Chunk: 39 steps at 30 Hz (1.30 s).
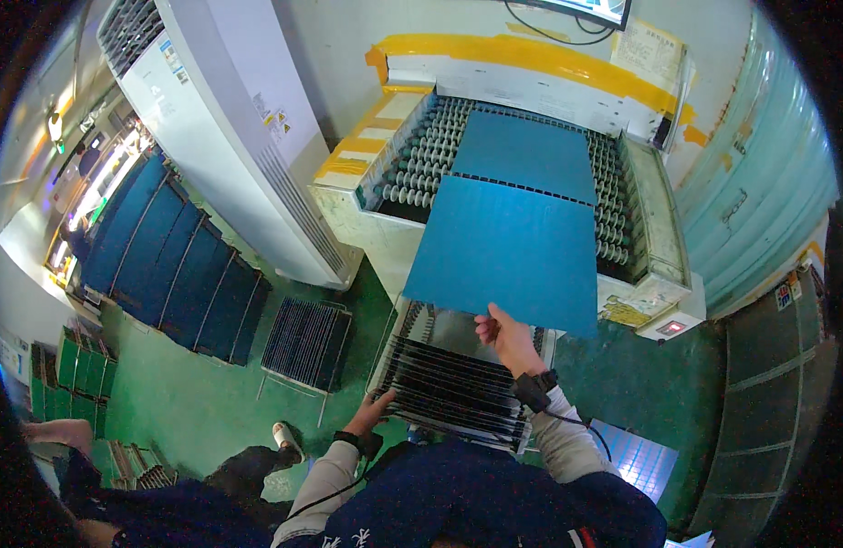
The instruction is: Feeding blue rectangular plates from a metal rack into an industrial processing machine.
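A blue flat panel (508,251) slopes from the roller conveyor toward me, its near edge over the black slotted rack. My right hand (508,340) is closed on that near edge, thumb and fingers pinching it. A second blue panel (523,153) lies farther back on the rollers. In front of my body stands the black slotted rack (449,388), holding several thin dark sheets in rows. My left hand (371,411) is wrapped round the rack's left side; its fingertips are partly hidden. Both wrists wear dark bands with cables.
The conveyor's white rollers (421,169) run between pale side walls (654,215). To the left are a tall white air conditioner (230,137), another slotted rack (305,345) and large blue racks (170,260). A person's leg (248,470) shows at lower left. Dark panels (764,411) stand at right.
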{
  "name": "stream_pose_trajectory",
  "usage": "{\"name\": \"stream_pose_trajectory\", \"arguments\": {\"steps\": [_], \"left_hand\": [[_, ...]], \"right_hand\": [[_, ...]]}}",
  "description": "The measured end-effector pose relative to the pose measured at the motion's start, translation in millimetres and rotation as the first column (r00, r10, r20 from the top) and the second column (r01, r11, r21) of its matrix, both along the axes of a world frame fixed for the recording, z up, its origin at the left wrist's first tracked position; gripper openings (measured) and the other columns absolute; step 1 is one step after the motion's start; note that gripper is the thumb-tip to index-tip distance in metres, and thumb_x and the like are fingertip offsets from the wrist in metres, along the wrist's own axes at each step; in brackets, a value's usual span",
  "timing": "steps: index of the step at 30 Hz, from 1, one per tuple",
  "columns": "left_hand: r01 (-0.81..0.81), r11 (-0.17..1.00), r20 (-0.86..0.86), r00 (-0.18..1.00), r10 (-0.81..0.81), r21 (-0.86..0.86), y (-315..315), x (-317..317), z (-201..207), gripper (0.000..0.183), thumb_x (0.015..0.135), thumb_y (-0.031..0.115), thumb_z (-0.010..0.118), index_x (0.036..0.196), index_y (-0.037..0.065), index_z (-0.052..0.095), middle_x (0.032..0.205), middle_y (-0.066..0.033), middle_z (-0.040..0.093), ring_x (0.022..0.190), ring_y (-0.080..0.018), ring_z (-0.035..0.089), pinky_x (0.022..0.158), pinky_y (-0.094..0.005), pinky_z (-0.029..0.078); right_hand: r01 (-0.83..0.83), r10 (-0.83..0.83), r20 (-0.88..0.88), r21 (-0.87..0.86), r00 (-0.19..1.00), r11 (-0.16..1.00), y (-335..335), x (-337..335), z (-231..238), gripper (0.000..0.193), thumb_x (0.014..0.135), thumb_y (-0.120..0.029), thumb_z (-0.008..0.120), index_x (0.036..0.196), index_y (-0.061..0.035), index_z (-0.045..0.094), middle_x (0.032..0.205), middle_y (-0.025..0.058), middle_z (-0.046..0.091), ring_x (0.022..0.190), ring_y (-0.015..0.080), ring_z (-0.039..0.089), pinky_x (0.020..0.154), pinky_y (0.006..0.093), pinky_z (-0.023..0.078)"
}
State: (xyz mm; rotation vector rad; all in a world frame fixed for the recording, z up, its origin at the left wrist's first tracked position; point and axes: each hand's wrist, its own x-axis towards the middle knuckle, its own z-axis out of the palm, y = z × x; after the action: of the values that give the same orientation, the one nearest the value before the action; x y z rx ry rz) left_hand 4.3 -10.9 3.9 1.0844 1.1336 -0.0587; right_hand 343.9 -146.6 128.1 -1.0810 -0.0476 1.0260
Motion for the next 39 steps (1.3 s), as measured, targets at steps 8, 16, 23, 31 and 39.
{"name": "stream_pose_trajectory", "arguments": {"steps": [8, 16, 23, 31, 39], "left_hand": [[-0.018, 0.999, 0.02, 1.0, 0.018, 0.039, -0.5, 1.4, 2.8, 0.08, 0.082, 0.059, 0.075, 0.138, 0.011, 0.046, 0.123, -0.007, 0.062, 0.105, -0.0208, 0.061, 0.085, -0.0398, 0.046], [-0.032, 0.999, 0.009, 0.999, 0.031, 0.043, -2.2, 5.4, 12.0, 0.075, 0.082, 0.059, 0.075, 0.135, 0.012, 0.049, 0.12, -0.0072, 0.063, 0.104, -0.021, 0.062, 0.083, -0.0387, 0.047], [-0.011, 1.0, 0.016, 1.0, 0.011, 0.026, 0.7, 3.6, 7.4, 0.084, 0.082, 0.059, 0.075, 0.143, 0.011, 0.043, 0.127, -0.0103, 0.061, 0.113, -0.0265, 0.06, 0.089, -0.0424, 0.047], [-0.024, 0.999, 0.007, 1.0, 0.024, 0.021, -2.1, 7.4, 19.0, 0.088, 0.082, 0.058, 0.076, 0.145, 0.009, 0.041, 0.134, -0.0122, 0.058, 0.117, -0.0283, 0.058, 0.092, -0.0437, 0.046], [-0.013, 1.0, 0.026, 1.0, 0.013, 0.022, -1.2, 5.0, 9.2, 0.089, 0.082, 0.061, 0.073, 0.146, 0.009, 0.04, 0.136, -0.0124, 0.057, 0.119, -0.0274, 0.058, 0.094, -0.0433, 0.045]], "right_hand": [[0.021, -0.019, 0.044, -0.033, 0.999, 0.999, 7.1, 8.0, -3.6, 0.037, 0.095, -0.035, 0.068, 0.091, 0.0018, 0.068, 0.08, 0.012, 0.068, 0.067, 0.0209, 0.061, 0.062, 0.0348, 0.048], [0.004, -0.004, 0.014, 0.01, 1.0, 1.0, 9.2, 16.0, 4.1, 0.036, 0.095, -0.034, 0.067, 0.091, 0.0015, 0.068, 0.079, 0.0111, 0.067, 0.068, 0.0204, 0.06, 0.063, 0.0348, 0.047], [0.01, -0.01, 0.028, -0.012, 1.0, 1.0, 13.4, 22.1, 1.7, 0.032, 0.095, -0.032, 0.068, 0.091, -0.0004, 0.068, 0.084, 0.0112, 0.068, 0.073, 0.0197, 0.062, 0.064, 0.0348, 0.048], [0.064, -0.064, 0.004, 0.016, 0.998, 0.998, 18.2, 25.1, 3.7, 0.031, 0.094, -0.032, 0.069, 0.093, -0.0009, 0.067, 0.086, 0.011, 0.069, 0.072, 0.0199, 0.062, 0.064, 0.0356, 0.049], [0.056, -0.056, 0.001, 0.033, 0.998, 0.998, 21.5, 33.1, -2.7, 0.032, 0.094, -0.032, 0.069, 0.092, -0.0003, 0.068, 0.083, 0.0102, 0.068, 0.072, 0.0193, 0.062, 0.064, 0.0343, 0.048]]}}
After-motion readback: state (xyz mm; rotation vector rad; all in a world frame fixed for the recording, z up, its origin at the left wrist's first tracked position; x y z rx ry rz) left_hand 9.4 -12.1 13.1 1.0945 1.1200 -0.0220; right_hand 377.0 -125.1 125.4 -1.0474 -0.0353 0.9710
